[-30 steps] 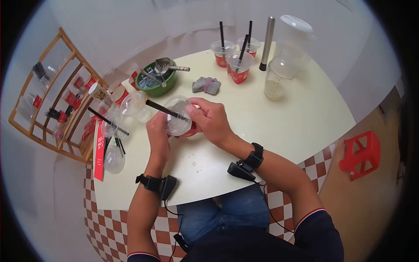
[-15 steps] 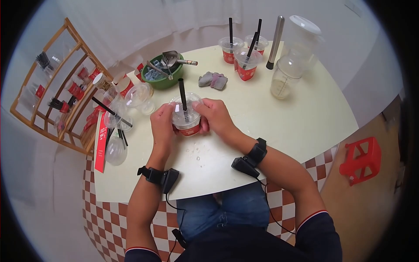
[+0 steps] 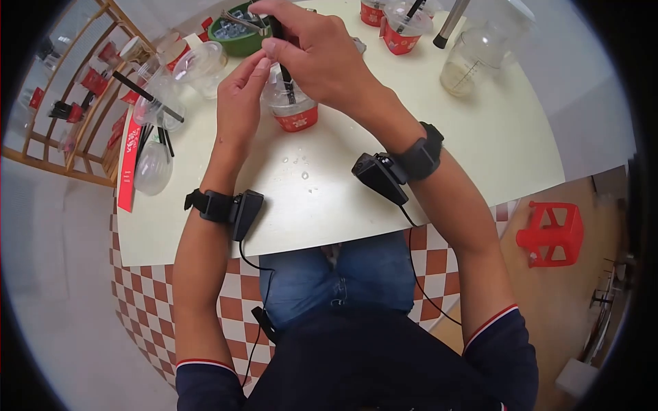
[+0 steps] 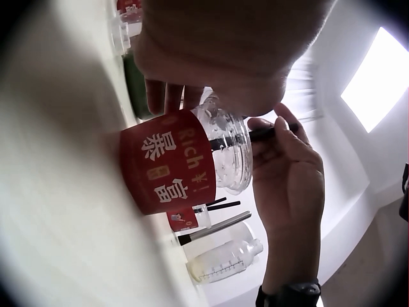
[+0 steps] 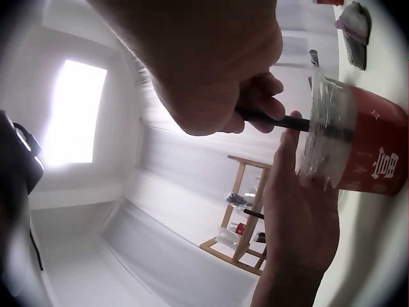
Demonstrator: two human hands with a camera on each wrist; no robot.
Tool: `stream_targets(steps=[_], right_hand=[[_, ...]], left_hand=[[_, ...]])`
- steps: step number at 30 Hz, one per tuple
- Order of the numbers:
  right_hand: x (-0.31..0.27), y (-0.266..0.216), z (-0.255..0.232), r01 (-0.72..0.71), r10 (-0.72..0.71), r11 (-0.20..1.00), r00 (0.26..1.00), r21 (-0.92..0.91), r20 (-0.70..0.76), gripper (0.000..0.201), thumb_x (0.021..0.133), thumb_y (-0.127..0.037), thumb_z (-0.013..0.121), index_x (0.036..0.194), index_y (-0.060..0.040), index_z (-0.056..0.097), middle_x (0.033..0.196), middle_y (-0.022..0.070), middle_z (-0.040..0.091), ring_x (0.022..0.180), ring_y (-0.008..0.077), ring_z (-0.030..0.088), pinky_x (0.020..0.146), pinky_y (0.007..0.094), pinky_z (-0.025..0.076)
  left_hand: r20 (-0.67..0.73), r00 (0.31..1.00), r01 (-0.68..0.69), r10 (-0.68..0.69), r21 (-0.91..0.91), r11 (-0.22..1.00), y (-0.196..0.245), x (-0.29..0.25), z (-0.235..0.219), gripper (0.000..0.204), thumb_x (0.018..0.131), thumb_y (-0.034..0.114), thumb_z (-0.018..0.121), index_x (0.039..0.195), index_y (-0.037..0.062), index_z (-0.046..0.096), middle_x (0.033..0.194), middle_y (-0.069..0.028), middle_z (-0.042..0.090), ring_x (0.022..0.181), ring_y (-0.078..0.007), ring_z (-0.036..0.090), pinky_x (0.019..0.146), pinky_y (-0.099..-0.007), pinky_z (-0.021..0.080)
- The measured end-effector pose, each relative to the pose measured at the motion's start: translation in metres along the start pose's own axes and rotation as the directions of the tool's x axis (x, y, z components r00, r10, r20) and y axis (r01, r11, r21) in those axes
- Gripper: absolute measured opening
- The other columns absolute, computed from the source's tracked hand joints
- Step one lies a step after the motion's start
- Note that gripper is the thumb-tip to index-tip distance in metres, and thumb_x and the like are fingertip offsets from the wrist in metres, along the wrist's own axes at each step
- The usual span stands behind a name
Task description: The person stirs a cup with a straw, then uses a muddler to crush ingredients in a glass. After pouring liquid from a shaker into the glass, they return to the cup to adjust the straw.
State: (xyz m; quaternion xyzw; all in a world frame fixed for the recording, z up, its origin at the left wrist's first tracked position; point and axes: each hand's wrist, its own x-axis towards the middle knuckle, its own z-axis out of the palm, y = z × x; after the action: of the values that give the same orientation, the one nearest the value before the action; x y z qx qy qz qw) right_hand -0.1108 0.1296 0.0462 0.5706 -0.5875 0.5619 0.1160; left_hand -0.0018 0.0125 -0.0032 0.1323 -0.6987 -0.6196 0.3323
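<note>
A red paper cup [image 3: 296,120] with white lettering and a clear plastic lid stands on the pale table in front of me. A black straw [image 5: 297,123] goes down through the lid. My right hand [image 3: 325,58] is above the cup and pinches the upper part of the straw, as the right wrist view shows. My left hand [image 3: 238,106] holds the cup at its left side, near the lid, with its thumb up by the straw. In the left wrist view, part of the left hand's fingers is hidden behind the cup [image 4: 169,160].
Small drops [image 3: 305,175] lie in front of the cup. Behind are a green bowl [image 3: 240,48], more red cups [image 3: 401,42], a steel rod [image 3: 451,26] and a clear measuring shaker [image 3: 462,74]. Clear lids [image 3: 201,65] and a red strip [image 3: 127,164] lie left, beside a wooden rack [image 3: 34,161].
Both hands were round the cup, and the right hand has since risen from its side to the straw. The straw went from leaning left to upright. The head view has tilted down.
</note>
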Motion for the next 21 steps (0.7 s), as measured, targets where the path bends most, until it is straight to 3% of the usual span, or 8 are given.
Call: stream_targets(steps=[2,5,8,9,12,15,19,21], right_hand=[[-0.004,-0.009,-0.001,-0.070,0.070,0.997,0.998,0.009,0.003,0.041,0.090,-0.007,0.063,0.131,-0.0040,0.063,0.099,0.0219,0.073,0.081,0.0391,0.070,0.075,0.0426,0.056],[-0.004,-0.002,-0.004,-0.177,0.191,0.954,0.981,0.244,-0.035,0.051,0.100,-0.001,0.059,0.150,-0.0018,0.050,0.128,0.0170,0.067,0.108,0.0171,0.066,0.092,0.0276,0.052],[-0.011,-0.008,-0.006,-0.208,0.280,0.914,0.945,0.350,-0.170,0.052,0.099,-0.001,0.060,0.149,-0.0010,0.049,0.106,0.0082,0.066,0.087,0.0120,0.060,0.078,0.0230,0.050],[-0.011,0.003,-0.002,-0.039,0.128,0.945,0.957,0.323,-0.261,0.050,0.096,0.002,0.061,0.146,0.0009,0.053,0.097,0.0072,0.065,0.080,0.0108,0.058,0.072,0.0220,0.048],[-0.005,-0.015,-0.018,0.114,-0.127,0.991,0.967,-0.072,-0.221,0.049,0.095,0.004,0.061,0.143,0.0005,0.057,0.092,0.0098,0.065,0.076,0.0118,0.058,0.070,0.0223,0.049],[0.000,-0.017,-0.013,0.270,-0.277,0.960,0.952,-0.072,-0.132,0.046,0.095,0.001,0.062,0.141,-0.0013,0.058,0.097,0.0164,0.069,0.078,0.0195,0.067,0.074,0.0278,0.053],[-0.004,-0.012,0.001,0.174,-0.172,0.982,0.984,-0.067,0.038,0.043,0.089,0.001,0.061,0.131,-0.0073,0.063,0.099,0.0200,0.073,0.079,0.0376,0.070,0.072,0.0402,0.056],[-0.003,0.006,0.004,0.220,-0.220,0.974,0.976,-0.046,0.002,0.043,0.094,0.000,0.060,0.137,-0.0039,0.059,0.102,0.0197,0.072,0.081,0.0287,0.071,0.073,0.0343,0.056]], left_hand=[[0.045,0.998,0.046,-0.045,-0.025,0.999,-0.006,0.000,-0.001,0.037,0.105,0.019,0.058,0.138,0.0052,0.067,0.124,-0.0052,0.072,0.115,-0.0098,0.062,0.100,-0.0259,0.046],[0.058,0.998,0.041,-0.037,-0.061,0.997,-0.006,0.001,0.002,0.036,0.105,0.020,0.057,0.136,0.0074,0.069,0.119,-0.0010,0.072,0.109,-0.0079,0.061,0.098,-0.0244,0.046],[0.085,0.995,0.048,-0.043,-0.058,0.997,-0.007,0.003,-0.001,0.035,0.104,0.019,0.056,0.135,0.0079,0.070,0.114,0.0001,0.071,0.102,-0.0071,0.060,0.095,-0.0237,0.046],[0.090,0.995,0.046,-0.042,-0.048,0.998,-0.007,0.003,-0.001,0.035,0.104,0.019,0.056,0.135,0.0080,0.070,0.113,0.0002,0.071,0.102,-0.0070,0.060,0.095,-0.0237,0.046],[0.089,0.996,0.031,-0.028,-0.036,0.999,-0.006,0.003,0.001,0.035,0.104,0.019,0.056,0.134,0.0081,0.070,0.111,0.0002,0.071,0.100,-0.0070,0.059,0.093,-0.0237,0.046],[0.081,0.996,0.033,-0.029,-0.048,0.998,-0.006,0.002,0.000,0.035,0.104,0.020,0.057,0.134,0.0077,0.070,0.111,-0.0006,0.071,0.101,-0.0071,0.060,0.093,-0.0236,0.047],[0.085,0.995,0.060,-0.052,-0.096,0.994,-0.009,0.001,0.000,0.035,0.104,0.020,0.057,0.135,0.0073,0.069,0.112,-0.0011,0.072,0.101,-0.0075,0.062,0.093,-0.0239,0.047],[0.064,0.996,0.063,-0.057,-0.091,0.994,-0.010,0.002,0.001,0.035,0.104,0.020,0.057,0.135,0.0076,0.069,0.112,-0.0009,0.072,0.101,-0.0074,0.062,0.093,-0.0237,0.047]])
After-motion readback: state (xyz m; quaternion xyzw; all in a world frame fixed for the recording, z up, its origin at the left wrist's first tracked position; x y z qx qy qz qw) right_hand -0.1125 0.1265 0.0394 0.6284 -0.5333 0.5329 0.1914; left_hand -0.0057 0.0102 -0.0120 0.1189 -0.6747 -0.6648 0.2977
